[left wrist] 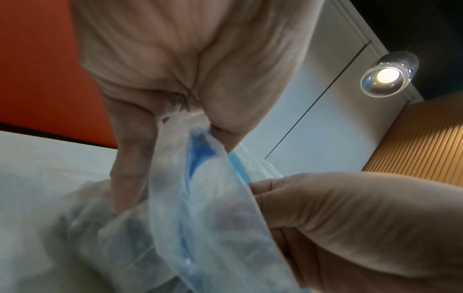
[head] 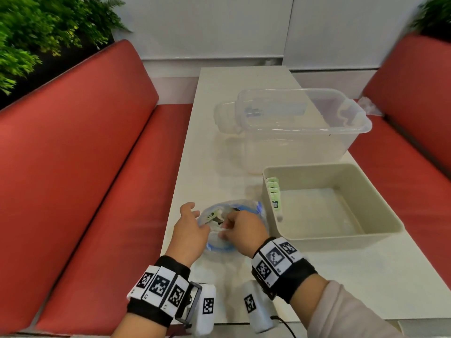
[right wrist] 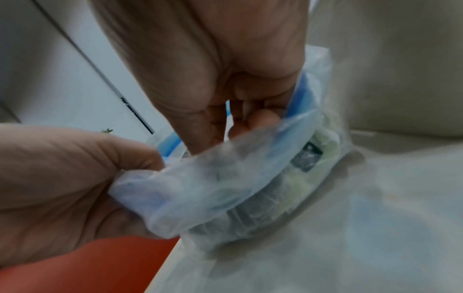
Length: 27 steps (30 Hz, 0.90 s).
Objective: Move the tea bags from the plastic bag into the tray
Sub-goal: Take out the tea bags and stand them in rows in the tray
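Note:
A clear plastic bag [head: 220,243] with a blue zip rim lies on the white table near its left edge. My left hand [head: 190,230] pinches the bag's rim [left wrist: 200,150] between thumb and fingers and holds the mouth wide. My right hand [head: 241,230] has its curled fingers [right wrist: 260,117] dipped into the mouth; the cloudy film hides what they touch. Green-and-white tea bags [right wrist: 308,156] show inside the bag [right wrist: 213,188]. The beige tray [head: 329,236] sits just right of the bag, with several tea bags [head: 273,191] standing along its left wall.
Behind the tray stands a large clear plastic box [head: 305,132], and a clear lid [head: 228,118] lies at its left. Red bench seats [head: 97,167] flank the narrow table. The table's left edge [head: 170,215] runs close beside the bag.

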Each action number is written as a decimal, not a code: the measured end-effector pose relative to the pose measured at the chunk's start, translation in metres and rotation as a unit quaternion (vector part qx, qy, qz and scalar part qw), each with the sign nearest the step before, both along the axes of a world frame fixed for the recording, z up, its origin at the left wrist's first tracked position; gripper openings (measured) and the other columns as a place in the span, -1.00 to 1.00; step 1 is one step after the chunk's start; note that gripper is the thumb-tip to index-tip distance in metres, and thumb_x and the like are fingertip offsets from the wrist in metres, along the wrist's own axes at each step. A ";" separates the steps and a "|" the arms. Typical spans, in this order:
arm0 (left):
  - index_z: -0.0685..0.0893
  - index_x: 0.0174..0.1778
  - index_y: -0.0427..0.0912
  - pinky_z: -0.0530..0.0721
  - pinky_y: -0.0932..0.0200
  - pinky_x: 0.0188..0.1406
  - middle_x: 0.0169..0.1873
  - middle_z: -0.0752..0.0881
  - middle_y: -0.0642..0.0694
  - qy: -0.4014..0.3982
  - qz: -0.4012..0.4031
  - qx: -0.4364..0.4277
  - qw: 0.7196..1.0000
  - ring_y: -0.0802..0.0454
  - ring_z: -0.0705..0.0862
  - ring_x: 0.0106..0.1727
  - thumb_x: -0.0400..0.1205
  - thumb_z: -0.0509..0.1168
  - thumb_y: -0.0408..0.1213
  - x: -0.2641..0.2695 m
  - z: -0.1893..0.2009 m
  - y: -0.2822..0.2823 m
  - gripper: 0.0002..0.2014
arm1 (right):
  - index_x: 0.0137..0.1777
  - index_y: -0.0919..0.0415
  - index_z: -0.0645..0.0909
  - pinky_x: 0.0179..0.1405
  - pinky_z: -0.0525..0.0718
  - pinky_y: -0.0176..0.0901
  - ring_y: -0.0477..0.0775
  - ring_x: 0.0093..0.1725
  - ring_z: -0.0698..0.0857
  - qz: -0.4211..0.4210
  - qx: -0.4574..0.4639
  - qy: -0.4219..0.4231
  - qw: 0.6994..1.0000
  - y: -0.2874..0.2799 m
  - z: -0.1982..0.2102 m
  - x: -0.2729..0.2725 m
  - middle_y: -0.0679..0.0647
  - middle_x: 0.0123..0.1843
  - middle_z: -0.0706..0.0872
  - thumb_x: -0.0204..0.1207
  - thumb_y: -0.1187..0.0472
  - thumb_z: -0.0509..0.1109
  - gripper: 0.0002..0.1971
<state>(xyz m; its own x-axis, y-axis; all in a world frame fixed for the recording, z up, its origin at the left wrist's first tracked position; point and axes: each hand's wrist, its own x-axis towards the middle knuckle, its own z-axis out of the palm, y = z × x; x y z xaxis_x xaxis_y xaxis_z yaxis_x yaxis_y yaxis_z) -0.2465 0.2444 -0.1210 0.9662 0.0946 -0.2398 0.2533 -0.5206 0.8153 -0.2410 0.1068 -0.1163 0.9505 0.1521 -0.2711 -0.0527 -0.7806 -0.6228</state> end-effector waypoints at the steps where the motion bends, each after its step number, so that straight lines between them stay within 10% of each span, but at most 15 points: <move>1: 0.17 0.53 -0.22 0.47 0.23 0.12 0.40 0.50 -0.22 0.001 0.001 -0.003 1.000 -0.11 0.54 0.29 0.57 0.17 -0.52 0.001 0.000 0.001 -0.41 | -0.31 0.00 0.46 -0.17 0.43 -0.26 -0.02 -0.15 0.57 0.000 -0.001 -0.022 1.000 -0.001 0.002 0.000 -0.06 -0.26 0.58 0.50 0.22 0.37 -0.80; 10: 0.17 0.58 -0.18 0.35 0.23 0.29 0.54 0.33 -0.18 -0.019 -0.015 -0.005 1.000 -0.06 0.38 0.49 0.66 0.15 -0.35 0.009 0.018 0.003 -0.45 | -0.05 0.08 0.63 -0.07 0.62 -0.10 0.12 -0.06 0.68 0.064 -0.093 -0.139 0.984 -0.025 0.065 0.015 0.07 -0.10 0.76 0.52 0.22 0.29 -0.90; 16: 0.09 0.56 0.18 0.14 0.67 0.26 0.46 0.17 0.38 -0.185 -0.164 -0.070 0.966 0.69 0.12 0.39 0.40 0.47 0.05 -0.010 0.065 -0.012 -0.11 | -0.04 0.07 0.52 -0.29 0.56 -0.17 0.04 -0.23 0.65 0.062 -0.057 -0.068 0.994 -0.041 0.117 0.029 0.08 -0.14 0.75 0.37 0.22 0.50 -0.77; 21: -0.09 0.62 0.12 0.33 0.49 0.25 0.47 0.14 0.25 -0.162 -0.179 -0.030 0.970 0.38 0.20 0.44 0.31 0.56 0.02 -0.014 0.067 -0.050 0.12 | -0.05 0.18 0.53 -0.56 0.39 -0.25 -0.01 -0.61 0.41 0.009 0.046 -0.028 0.999 -0.053 0.134 0.038 0.12 -0.37 0.63 0.32 0.32 0.54 -0.73; 24: 0.14 0.58 0.05 0.45 0.17 0.41 0.46 0.34 0.11 -0.156 -0.162 -0.064 0.972 0.17 0.37 0.46 0.55 0.40 -0.19 -0.003 0.062 -0.062 -0.26 | -0.07 0.19 0.53 -0.60 0.36 -0.27 -0.05 -0.68 0.42 -0.013 0.085 -0.013 0.996 -0.064 0.134 0.039 0.06 -0.46 0.61 0.34 0.32 0.52 -0.76; 27: 0.43 0.39 -0.06 0.72 0.07 -0.03 0.21 0.63 -0.07 -0.052 -0.139 -0.235 0.961 0.00 0.67 0.15 0.65 0.25 -0.34 0.005 0.064 -0.069 -0.62 | -0.08 0.20 0.55 -0.62 0.34 -0.26 -0.07 -0.72 0.43 -0.020 0.163 0.010 0.986 -0.076 0.133 0.040 0.09 -0.39 0.75 0.46 0.16 0.49 -0.81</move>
<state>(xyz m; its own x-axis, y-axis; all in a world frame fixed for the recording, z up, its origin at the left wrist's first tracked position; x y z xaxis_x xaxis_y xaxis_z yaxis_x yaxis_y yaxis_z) -0.2414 0.1749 -0.0568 0.9594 -0.2657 -0.0943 0.0631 -0.1237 0.9903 -0.2009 0.0313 0.0167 0.9527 0.1959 -0.2323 -0.0943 -0.5361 -0.8389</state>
